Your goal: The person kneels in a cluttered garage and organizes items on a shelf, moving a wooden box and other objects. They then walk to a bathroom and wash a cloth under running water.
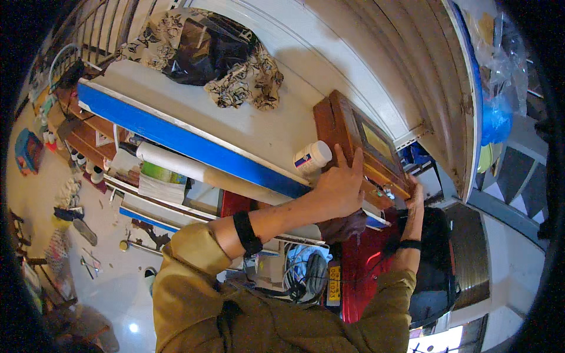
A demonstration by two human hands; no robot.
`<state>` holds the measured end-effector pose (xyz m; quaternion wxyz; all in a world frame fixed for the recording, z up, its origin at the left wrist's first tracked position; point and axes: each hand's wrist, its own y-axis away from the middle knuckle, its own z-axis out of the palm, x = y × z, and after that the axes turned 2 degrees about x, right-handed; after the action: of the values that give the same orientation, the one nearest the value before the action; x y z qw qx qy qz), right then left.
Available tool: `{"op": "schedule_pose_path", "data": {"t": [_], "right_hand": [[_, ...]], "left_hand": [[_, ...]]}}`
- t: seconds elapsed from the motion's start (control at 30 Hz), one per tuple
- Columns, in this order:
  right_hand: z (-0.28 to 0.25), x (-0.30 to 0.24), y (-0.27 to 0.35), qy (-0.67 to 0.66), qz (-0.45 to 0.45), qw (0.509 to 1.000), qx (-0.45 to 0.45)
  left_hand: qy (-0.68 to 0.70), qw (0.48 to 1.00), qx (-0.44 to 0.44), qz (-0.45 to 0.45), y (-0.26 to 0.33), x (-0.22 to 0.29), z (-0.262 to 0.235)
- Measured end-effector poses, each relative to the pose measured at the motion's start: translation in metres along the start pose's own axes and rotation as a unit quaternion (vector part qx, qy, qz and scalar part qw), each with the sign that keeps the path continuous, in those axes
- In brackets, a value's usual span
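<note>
On the blue-edged shelf [194,140], a wooden box [329,126] is touched by both hands.
Against its near side the left hand [342,183] is laid, forefinger and middle finger spread apart; its right end is met by the right hand [416,193], whose fingers are mostly hidden, so whether they are closed cannot be told. Just beside the left hand a white capped bottle [312,157] is seen; farther left, a floral-printed cloth [250,85].

right hand [415,191]: fingers partly hidden by wooden box [374,147] | dark bag [212,50]: contents unclear
</note>
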<state>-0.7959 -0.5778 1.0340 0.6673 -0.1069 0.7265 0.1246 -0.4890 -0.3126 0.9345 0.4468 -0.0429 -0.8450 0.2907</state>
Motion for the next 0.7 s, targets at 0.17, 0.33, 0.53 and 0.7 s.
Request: {"op": "schedule_pose_path", "data": {"t": [0.17,0.33,0.53,0.7], "right_hand": [[-0.015,0.017,-0.014,0.134,-0.049,0.984,0.104],[-0.048,0.01,-0.028,0.148,0.01,0.986,0.075],[0.031,0.013,0.005,0.137,0.043,0.985,0.098],[0.034,0.016,0.013,0.251,0.021,0.962,0.11]], "left_hand": [[0.007,1.0,-0.001,0.019,0.004,0.001,-0.003],[0.015,0.999,0.024,0.042,0.002,0.0,0.005],[-0.028,1.0,0.002,-0.003,0.002,-0.001,-0.008],[-0.043,0.999,0.033,0.005,0.002,-0.003,-0.006]]}}
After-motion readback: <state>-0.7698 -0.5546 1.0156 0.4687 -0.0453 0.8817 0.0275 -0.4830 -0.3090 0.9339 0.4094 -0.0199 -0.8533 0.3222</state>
